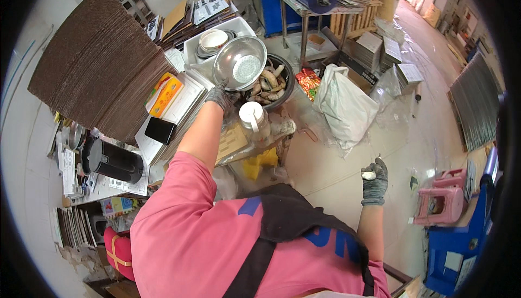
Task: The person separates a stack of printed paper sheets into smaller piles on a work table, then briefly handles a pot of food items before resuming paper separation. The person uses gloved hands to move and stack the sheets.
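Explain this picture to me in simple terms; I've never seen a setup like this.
There is no machine here, just a person in dark gloves. The one picture comes from a wide fisheye camera worn on the head and looking down, so straight edges bend and the person's pink shirt fills the bottom.

The left hand is at the rim of a tilted metal colander. The right hand, out to the side, holds a small pale piece, too small to identify.

Beside the colander, a dark tub contains brownish, elongated pieces. A clear jar with a white lid stands nearby. Further left, a black, phone-like object and an orange-yellow package lie on stacked sheets.
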A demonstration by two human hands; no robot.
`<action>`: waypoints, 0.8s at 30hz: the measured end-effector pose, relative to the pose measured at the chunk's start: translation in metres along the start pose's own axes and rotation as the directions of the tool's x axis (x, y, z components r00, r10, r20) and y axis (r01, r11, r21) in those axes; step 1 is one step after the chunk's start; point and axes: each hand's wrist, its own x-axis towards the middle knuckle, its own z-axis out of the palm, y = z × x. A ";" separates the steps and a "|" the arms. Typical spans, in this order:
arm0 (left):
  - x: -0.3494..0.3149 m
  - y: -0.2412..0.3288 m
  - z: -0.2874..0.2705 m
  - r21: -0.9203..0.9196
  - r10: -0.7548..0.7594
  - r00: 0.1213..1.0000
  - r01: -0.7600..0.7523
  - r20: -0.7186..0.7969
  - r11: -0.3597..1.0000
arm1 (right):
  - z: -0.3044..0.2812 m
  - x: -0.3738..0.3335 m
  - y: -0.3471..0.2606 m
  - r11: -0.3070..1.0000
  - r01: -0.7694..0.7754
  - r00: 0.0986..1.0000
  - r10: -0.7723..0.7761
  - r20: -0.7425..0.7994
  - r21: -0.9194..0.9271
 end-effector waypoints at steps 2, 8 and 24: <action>0.024 -0.001 -0.003 -0.067 -0.060 0.995 0.066 0.079 0.996 | 0.015 0.029 0.004 0.998 -0.061 0.997 0.060 -0.042 -0.032; 0.054 -0.021 0.007 -0.128 -0.095 0.995 0.098 0.028 0.987 | 0.057 0.110 0.006 0.971 -0.177 0.978 0.193 0.085 -0.163; 0.039 0.032 0.023 -0.201 0.292 0.956 -0.288 -0.011 0.936 | 0.190 0.268 0.077 0.837 -0.423 0.740 0.541 0.400 -0.348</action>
